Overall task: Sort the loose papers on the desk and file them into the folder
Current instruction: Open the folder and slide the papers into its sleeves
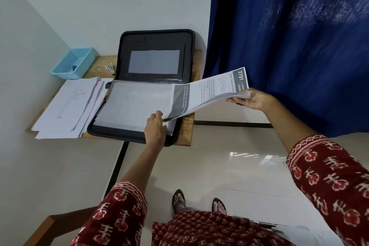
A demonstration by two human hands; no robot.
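- The black zip folder (139,94) lies open on the small wooden table (188,126), with its lid leaning on the wall.
- The right hand (252,99) pinches the far end of a printed sheet (209,94) and holds it up in the air, off to the right.
- The left hand (154,124) has its fingers curled at the near edge of a clear sleeve (135,104) in the folder, holding it open (I think the sheet is meant to slide in there).
- More loose papers (65,110) wait in a messy pile on the left of the table, touching the folder. One has a thin drawing of a standing figure.
- A blue tray (72,64) sits at the back left corner.
- The sheet could bend or crumple if it is pushed in crooked, since it sags in the middle.
- The pile hangs over the table edge, so a bump from an arm could knock it to the floor.
- The sheet reads "2701", "LIVING" and "Side Table Unfoldi" (the rest is too small).
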